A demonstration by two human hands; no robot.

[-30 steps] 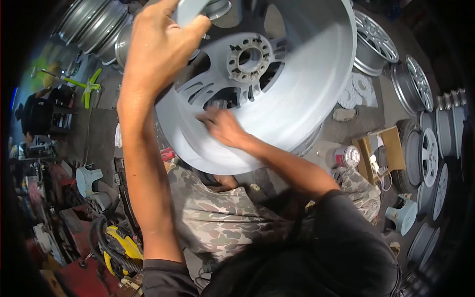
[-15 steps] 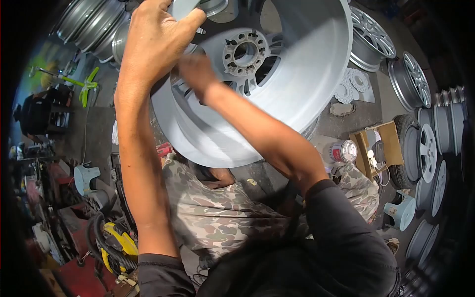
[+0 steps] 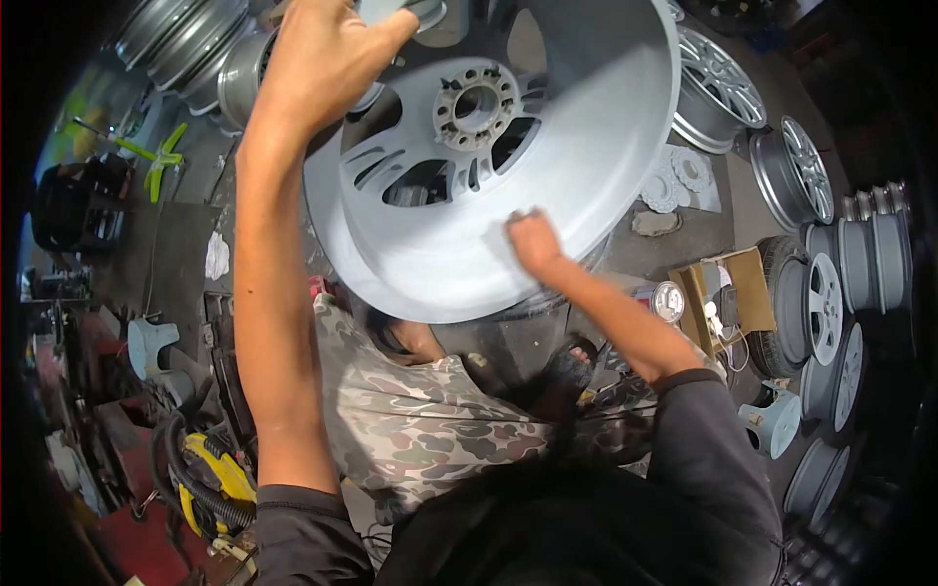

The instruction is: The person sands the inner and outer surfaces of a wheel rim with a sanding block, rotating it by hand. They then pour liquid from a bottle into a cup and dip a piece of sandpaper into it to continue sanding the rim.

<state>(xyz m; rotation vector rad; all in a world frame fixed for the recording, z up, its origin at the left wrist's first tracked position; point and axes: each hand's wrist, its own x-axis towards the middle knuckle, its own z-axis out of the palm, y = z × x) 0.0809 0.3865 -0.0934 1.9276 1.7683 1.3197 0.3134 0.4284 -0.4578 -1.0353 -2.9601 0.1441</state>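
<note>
A large grey wheel rim [image 3: 596,146] is tilted in front of me, its open barrel and spokes facing me. At its upper left edge, my left hand [image 3: 327,59] is closed around the rim, thumb pointing right; the fingertips are cut off or hidden. My right hand [image 3: 537,242] is closed in a fist against or just over the lower inner wall of the barrel. Something small and dark may show at its fingertips, but motion blur hides what it is. The bolt-hole hub [image 3: 476,107] is beyond both hands.
More wheel rims [image 3: 718,83] stand along the right, others [image 3: 181,44] at upper left. A cardboard box [image 3: 747,293], a round tin [image 3: 667,302] and a blue stool [image 3: 772,422] are on the right. Another stool [image 3: 153,347] and a yellow-black machine [image 3: 217,479] with a hose are on the left.
My right hand has moved from the spokes near my left hand down and right to the lower barrel wall. My left hand keeps its hold; the view has shifted slightly.
</note>
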